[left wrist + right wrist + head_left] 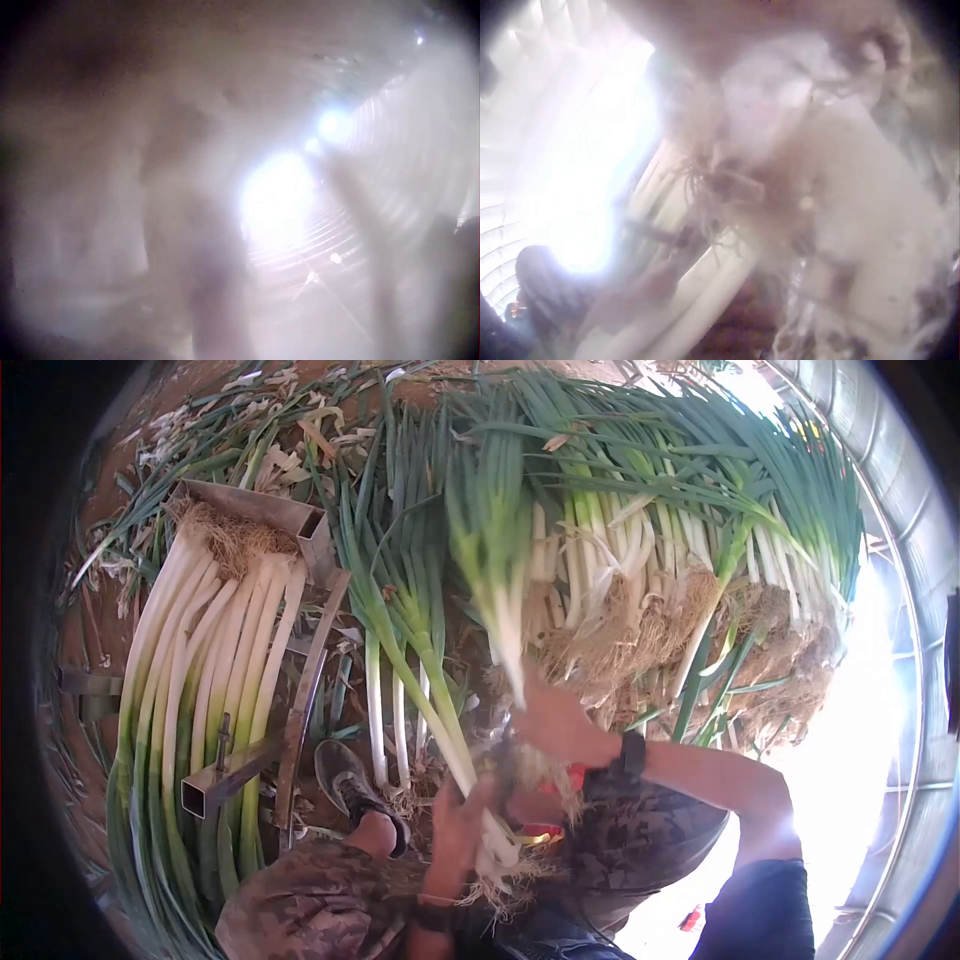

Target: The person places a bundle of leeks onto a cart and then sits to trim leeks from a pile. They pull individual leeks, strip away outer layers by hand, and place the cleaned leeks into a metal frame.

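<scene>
My left hand grips a long green onion low on its white shaft, its roots hanging below the fingers by my lap. Higher up and to the right, my right hand holds another green onion near the root end. Its leaves point away from me and look smeared by motion. Pale stalks and thin roots show in the right wrist view, close under the fingers. The left wrist view is too hazy to show the hold.
A metal rack on the left holds a row of onions, roots against its far plate. Untrimmed onions with earthy roots lie in a heap at the back right. Several loose stalks lie beyond my shoe; leaf scraps litter the ground.
</scene>
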`<state>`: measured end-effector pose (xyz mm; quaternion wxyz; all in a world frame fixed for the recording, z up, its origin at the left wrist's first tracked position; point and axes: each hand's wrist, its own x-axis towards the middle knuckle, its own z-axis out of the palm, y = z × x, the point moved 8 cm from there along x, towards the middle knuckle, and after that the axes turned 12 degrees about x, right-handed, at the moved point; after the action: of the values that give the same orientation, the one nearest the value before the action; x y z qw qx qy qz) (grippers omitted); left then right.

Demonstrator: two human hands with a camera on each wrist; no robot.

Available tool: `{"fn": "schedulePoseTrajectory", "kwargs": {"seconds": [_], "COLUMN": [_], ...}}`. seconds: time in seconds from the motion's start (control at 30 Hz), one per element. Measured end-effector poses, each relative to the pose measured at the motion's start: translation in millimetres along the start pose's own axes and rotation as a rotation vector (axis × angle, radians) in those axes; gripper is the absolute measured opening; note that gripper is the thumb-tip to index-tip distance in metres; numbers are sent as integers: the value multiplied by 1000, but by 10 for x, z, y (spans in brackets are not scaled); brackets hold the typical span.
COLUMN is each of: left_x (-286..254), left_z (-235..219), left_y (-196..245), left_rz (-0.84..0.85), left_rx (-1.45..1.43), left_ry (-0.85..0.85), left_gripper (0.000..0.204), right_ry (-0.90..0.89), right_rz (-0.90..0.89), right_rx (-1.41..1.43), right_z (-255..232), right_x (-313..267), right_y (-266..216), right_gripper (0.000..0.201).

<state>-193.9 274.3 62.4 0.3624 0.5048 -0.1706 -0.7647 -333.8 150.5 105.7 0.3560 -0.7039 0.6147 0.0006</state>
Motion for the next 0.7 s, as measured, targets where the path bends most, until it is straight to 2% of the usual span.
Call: {"fn": "schedulePoseTrajectory", "kwargs": {"seconds": [0.03, 0.1, 0.17, 0.2, 0.27, 0.3, 0.33, 0.4, 0.47, 0.5, 0.53, 0.57, 0.6, 0.67, 0.7], "left_x": [14, -36, -64, -73, -77, -81, -96, -92, -114, -141, -182, -308, -442, -416, -405], "left_z": [2, 25, 30, 31, 5, 19, 50, 28, -46, -63, -65, -55, 86, 192, 202], "left_y": [-61, -68, -83, -110, -115, -134, -162, -242, -272, -321, -364, -244, 20, 195, 197], "left_rz": [-3, -18, -29, -43, -55, -87, -122, -141, -155, -247, -338, -245, -251, -105, -103], "left_rx": [-9, -35, -62, -33, -3, -71, -139, -137, -138, -160, -182, -331, -482, -653, -655], "left_ry": [-7, -6, -3, -18, -29, -78, -130, -117, -93, -99, -107, -80, -233, -582, -569], "left_gripper": [43, 45, 48, 49, 50, 48, 46, 42, 37, 38, 38, 40, 45, 46, 46], "right_ry": [-119, -183, -271, -267, -391, -599, -598, -1002, -913, -471, -468, -192, -201, -58, -67], "right_rz": [87, 24, 64, 60, -295, -31, -31, 44, -88, -796, -608, -428, -581, -120, -127], "right_rx": [-33, 125, 173, 177, 171, 332, 336, 179, -40, 151, 118, -65, -111, -259, -254], "right_z": [85, 438, 549, 625, 796, 742, 578, 560, 428, 189, 19, -225, -215, -238, -177], "right_x": [-131, -392, -651, -733, -881, -892, -825, -864, -523, -327, 67, 357, 665, 1444, 1611], "right_y": [-149, -168, -469, -391, -479, -502, -612, -659, -482, -308, -153, -138, 117, 581, 666], "right_gripper": [64, 63, 65, 65, 66, 60, 60, 44, 36, 33, 35, 26, 22, 31, 31]}}
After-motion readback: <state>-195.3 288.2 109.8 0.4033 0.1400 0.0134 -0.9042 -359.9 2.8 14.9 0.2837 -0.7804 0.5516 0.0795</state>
